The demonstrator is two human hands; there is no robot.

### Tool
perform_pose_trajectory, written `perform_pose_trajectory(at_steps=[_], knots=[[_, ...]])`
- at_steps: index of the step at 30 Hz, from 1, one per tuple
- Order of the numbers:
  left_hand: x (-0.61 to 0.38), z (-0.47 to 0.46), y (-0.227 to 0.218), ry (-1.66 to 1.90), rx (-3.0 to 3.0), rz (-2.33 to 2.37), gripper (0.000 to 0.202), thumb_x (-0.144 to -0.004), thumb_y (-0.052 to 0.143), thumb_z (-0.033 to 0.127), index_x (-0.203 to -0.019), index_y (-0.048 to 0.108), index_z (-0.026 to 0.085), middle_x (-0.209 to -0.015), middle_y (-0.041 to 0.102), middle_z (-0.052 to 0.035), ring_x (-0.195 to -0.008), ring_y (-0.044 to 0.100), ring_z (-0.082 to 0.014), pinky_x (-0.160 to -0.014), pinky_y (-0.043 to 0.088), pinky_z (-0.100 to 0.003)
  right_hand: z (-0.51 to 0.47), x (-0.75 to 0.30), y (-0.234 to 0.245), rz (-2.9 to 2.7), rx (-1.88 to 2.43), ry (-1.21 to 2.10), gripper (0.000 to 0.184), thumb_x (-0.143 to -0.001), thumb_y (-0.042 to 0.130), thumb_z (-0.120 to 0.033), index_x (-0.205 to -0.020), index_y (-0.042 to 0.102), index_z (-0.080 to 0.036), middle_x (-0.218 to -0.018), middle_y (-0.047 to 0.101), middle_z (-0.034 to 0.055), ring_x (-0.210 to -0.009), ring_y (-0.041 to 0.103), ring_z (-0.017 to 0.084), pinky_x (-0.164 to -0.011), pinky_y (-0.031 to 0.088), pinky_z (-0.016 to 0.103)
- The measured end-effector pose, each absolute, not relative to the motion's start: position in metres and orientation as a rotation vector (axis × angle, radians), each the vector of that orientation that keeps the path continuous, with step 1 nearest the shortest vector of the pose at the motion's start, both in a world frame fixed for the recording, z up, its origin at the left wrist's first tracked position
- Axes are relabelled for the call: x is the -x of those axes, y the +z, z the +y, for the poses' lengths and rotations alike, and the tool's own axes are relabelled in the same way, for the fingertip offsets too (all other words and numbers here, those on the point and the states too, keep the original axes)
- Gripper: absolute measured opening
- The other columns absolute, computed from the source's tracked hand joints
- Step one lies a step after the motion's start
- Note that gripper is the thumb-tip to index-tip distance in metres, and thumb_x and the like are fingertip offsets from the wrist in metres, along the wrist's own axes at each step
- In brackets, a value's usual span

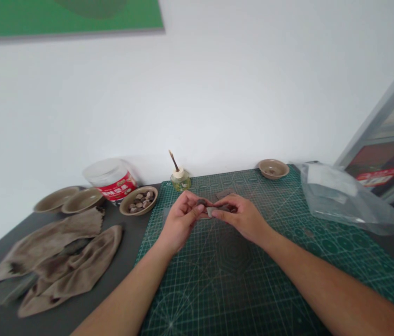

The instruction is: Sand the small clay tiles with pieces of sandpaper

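Dark lump (202, 202) sits between left fingers (191, 207) and right fingers (224, 201).

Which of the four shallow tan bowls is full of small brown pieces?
The bowl at the green cutting mat's left edge, beside the red-labelled tub. The two bowls further left look empty; the bowl at the mat's far edge holds very little.

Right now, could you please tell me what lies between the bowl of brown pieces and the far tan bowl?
The head view shows a small glass bottle with a stick, on the green cutting mat.
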State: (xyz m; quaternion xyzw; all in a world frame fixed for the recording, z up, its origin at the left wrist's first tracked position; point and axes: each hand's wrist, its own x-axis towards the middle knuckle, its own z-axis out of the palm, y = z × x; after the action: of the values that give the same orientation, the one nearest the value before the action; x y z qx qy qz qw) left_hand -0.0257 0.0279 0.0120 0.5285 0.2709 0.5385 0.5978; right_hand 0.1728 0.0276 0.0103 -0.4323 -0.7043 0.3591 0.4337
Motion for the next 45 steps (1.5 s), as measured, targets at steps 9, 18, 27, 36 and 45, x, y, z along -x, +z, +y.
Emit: perform_pose_trajectory(at_steps=[9,18,27,36,45], knots=[[0.0260,0.0268,0.0170,1.239,-1.154,0.618,0.015,-0.085,0.067,0.017,-0.090,0.053,0.017,-0.093,0.070,-0.0048,-0.085,0.069,-0.0172,-0.073,0.056,-0.029,0.0304,-0.1752,0.0101,-1.865,0.900,0.833,0.033,-0.080,0.075,-0.035,-0.112,0.072,-0.027,-0.110,0.069,0.0057,-0.101,0.063,0.022,-0.087,0.050,0.037],[0.0281,0.0286,0.0160,1.243,-1.121,0.627,0.017,-0.085,0.068,0.018,-0.089,0.051,0.017,-0.089,0.068,-0.0031,-0.080,0.069,-0.0156,-0.068,0.058,-0.027,0.0303,-0.1774,0.0122,-1.909,0.856,0.820,0.042,-0.078,0.077,-0.032,-0.119,0.069,-0.027,-0.118,0.067,0.0066,-0.109,0.062,0.023,-0.091,0.051,0.038],[0.0294,0.0293,0.0158,1.224,-1.112,0.631,0.017,-0.085,0.067,0.018,-0.091,0.051,0.018,-0.087,0.067,-0.0013,-0.076,0.070,-0.0146,-0.071,0.059,-0.028,0.0337,-0.1796,0.0090,-1.834,0.929,0.995,0.035,-0.080,0.074,-0.033,-0.114,0.072,-0.026,-0.107,0.072,0.0050,-0.094,0.067,0.022,-0.082,0.051,0.035],[0.0292,0.0290,0.0192,1.242,-1.103,0.631,0.020,-0.083,0.070,0.019,-0.089,0.051,0.019,-0.083,0.067,-0.0001,-0.074,0.070,-0.0153,-0.067,0.058,-0.027,0.0338,-0.1795,0.0130,-1.778,0.934,1.297,0.038,-0.074,0.079,-0.040,-0.108,0.074,-0.023,-0.089,0.074,0.0025,-0.072,0.065,0.017,-0.065,0.048,0.029],[0.0319,0.0322,0.0147,1.246,-1.224,0.725,0.019,-0.083,0.071,0.020,-0.092,0.055,0.017,-0.077,0.068,-0.0003,-0.066,0.067,-0.0140,-0.065,0.058,-0.028,0.0349,-0.1796,0.0085,-1.866,0.970,1.014,0.035,-0.078,0.077,-0.038,-0.112,0.073,-0.027,-0.108,0.074,0.0050,-0.097,0.068,0.024,-0.088,0.050,0.039]])
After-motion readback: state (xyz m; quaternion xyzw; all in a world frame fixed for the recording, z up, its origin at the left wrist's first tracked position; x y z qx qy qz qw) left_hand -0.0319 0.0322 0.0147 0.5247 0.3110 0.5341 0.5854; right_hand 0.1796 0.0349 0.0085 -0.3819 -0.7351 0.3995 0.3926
